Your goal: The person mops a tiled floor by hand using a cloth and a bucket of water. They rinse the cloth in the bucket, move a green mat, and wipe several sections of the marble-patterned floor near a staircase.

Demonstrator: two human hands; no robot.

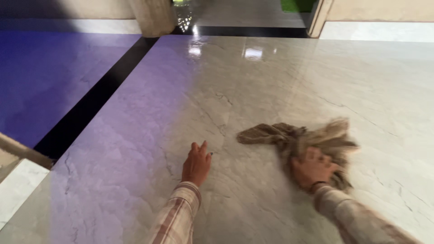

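Clutched a crumpled brown rag under the right hand, lower right of the frame, pressed to the marble floor. Rested the left hand flat, fingers released, lower centre. Mid-wipe, judging by the blur; likely called next for a firm stroke over unwiped marble.

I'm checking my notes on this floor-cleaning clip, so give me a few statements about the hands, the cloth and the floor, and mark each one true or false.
1. The right hand presses on a brownish cloth. True.
2. The left hand holds a sponge. False: it rests flat and empty on the marble floor.
3. The cloth lies to the left of both hands. False: it lies on the right, under and around the right hand.
4. A black stripe runs across the floor at the left. True.
5. Both sleeves are plaid. True, though the right one is blurred.
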